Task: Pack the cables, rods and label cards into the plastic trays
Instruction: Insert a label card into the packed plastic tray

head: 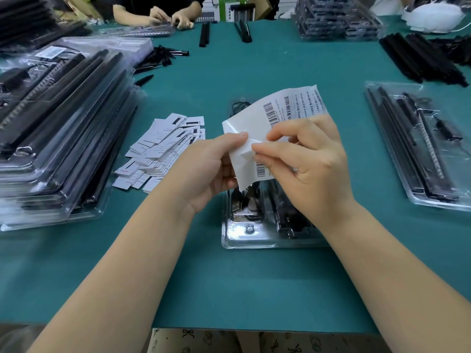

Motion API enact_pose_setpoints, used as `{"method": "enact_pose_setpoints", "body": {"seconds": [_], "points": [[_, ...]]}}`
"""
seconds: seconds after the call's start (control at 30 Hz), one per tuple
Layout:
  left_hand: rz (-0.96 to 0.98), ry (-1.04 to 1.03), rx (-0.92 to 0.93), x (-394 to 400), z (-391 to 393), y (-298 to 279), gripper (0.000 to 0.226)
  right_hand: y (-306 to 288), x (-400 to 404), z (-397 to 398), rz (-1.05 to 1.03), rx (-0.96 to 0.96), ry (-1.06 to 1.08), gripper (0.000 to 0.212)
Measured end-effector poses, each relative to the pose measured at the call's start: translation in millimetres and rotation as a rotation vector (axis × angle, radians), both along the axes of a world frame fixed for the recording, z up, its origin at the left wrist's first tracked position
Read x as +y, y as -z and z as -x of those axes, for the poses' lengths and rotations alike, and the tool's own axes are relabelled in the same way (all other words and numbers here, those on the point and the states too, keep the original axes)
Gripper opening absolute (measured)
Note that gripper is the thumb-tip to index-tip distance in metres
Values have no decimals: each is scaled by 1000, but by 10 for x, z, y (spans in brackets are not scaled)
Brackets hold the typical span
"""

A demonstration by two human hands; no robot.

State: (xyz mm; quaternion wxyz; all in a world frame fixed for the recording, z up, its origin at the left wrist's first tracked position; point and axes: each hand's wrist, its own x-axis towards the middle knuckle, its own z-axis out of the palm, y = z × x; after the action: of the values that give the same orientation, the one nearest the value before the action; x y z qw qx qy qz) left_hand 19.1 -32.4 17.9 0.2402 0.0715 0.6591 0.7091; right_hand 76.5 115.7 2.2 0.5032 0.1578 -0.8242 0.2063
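Both forearms enter from 6 o'clock and meet above the centre of the green table (254, 289). The left hand (211, 166) pinches the left edge of a label sheet (275, 118) between thumb and fingers. The right hand (305, 159) grips the sheet's lower right part, with index finger and thumb pinching a peeling corner of a sticker. The sheet is held above a clear tray (244, 235), which lies directly beneath the hands and holds a black cable (244, 200) with a USB plug.

The sheet carries rows of barcodes with small printed text; the wording is too small to read.

A loose pile of cards (163, 151) lies at 9 o'clock of the hands, printed with black bars and illegible text. Stacked filled trays (58, 138) stand further out at 9 o'clock. A second filled tray (418, 149) lies at 3 o'clock. Black rods (420, 59) lie at 2 o'clock. A second person's hands (170, 17) work at 11 o'clock.
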Motion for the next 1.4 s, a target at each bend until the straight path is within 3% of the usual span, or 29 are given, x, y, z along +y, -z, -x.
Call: {"method": "enact_pose_setpoints", "body": {"seconds": [0.17, 0.4, 0.6, 0.87, 1.07, 1.4], "points": [[3, 11, -30, 15, 0, 10, 16, 5, 11, 1, -2, 35, 4, 1], [45, -17, -24, 37, -7, 38, 17, 39, 21, 18, 43, -181, 0, 1], [-43, 1, -140, 37, -10, 2, 17, 25, 21, 24, 14, -67, -2, 2], [-98, -5, -232, 35, -13, -5, 19, 24, 29, 27, 5, -50, 2, 4], [-111, -24, -211, 27, -4, 3, 18, 41, 8, 36, 21, -168, 35, 16], [-1, -6, -104, 34, -33, 3, 19, 52, 28, 42, 59, -196, 18, 3]]}}
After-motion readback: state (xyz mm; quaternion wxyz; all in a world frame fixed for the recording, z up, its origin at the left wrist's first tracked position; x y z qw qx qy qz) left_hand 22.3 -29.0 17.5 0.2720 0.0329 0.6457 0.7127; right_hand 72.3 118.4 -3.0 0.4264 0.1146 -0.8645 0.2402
